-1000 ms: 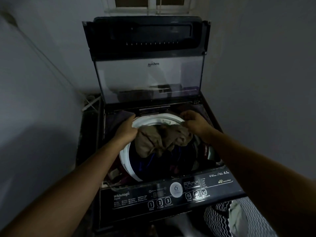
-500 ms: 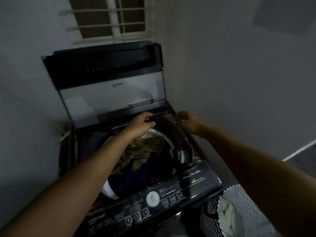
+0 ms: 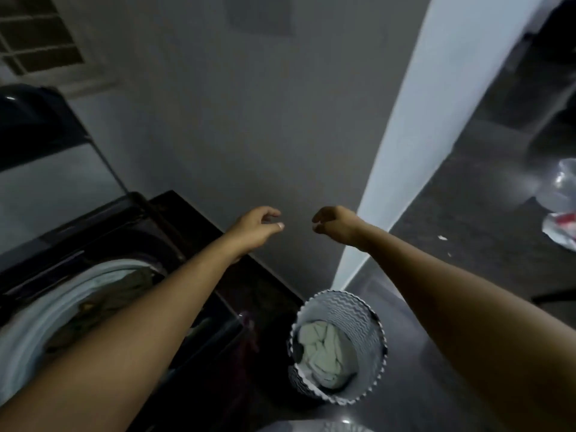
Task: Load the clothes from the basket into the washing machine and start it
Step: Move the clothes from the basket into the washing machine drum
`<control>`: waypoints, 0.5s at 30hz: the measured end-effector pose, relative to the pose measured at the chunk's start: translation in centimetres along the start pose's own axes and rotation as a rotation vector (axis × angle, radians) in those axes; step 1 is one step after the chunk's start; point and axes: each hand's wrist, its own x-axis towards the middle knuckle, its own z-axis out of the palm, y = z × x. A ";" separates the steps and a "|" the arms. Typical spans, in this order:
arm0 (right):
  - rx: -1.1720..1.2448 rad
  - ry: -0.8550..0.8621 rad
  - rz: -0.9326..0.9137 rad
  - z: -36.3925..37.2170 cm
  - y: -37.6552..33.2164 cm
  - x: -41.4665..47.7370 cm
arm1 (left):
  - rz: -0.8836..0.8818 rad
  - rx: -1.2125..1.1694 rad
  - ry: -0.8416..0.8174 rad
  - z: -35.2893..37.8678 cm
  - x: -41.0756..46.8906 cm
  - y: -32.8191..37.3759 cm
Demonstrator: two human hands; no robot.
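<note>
The black top-loading washing machine [image 3: 187,232] stands at the left with its lid [image 3: 40,126] up. Brownish clothes [image 3: 103,294] lie inside its white drum ring [image 3: 34,316]. On the floor to its right sits a round basket [image 3: 371,332] with a zigzag pattern, holding a pale crumpled cloth [image 3: 324,350]. My left hand [image 3: 255,226] and my right hand [image 3: 336,222] hang in the air in front of the wall, above and beyond the basket. Both hold nothing, with fingers loosely curled and apart.
A grey wall [image 3: 249,135] rises straight ahead, ending in a bright white corner edge [image 3: 402,129]. Dark floor spreads to the right, with crumpled plastic bags [image 3: 558,207] lying on it. A barred window [image 3: 37,42] is at the upper left.
Both hands left the drum and the brown garment, which now lies inside the machine. The view swung right, so the basket moved toward the middle and the machine to the left.
</note>
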 end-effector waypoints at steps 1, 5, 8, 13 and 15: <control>0.013 -0.003 0.024 -0.5 1.9 -0.1 | -0.007 -0.003 -0.020 1.8 0.5 0.4; 0.085 -0.020 0.143 -0.9 10.4 -0.3 | -0.054 -0.017 -0.106 10.1 2.7 0.8; 0.151 -0.075 0.240 1.0 17.1 -0.2 | -0.135 -0.012 -0.170 15.8 4.3 -1.6; 0.248 -0.169 0.396 8.5 29.0 1.9 | -0.320 0.011 -0.255 25.1 7.5 -10.3; 0.278 -0.207 0.430 12.7 33.2 2.9 | -0.413 0.027 -0.293 28.7 8.4 -14.9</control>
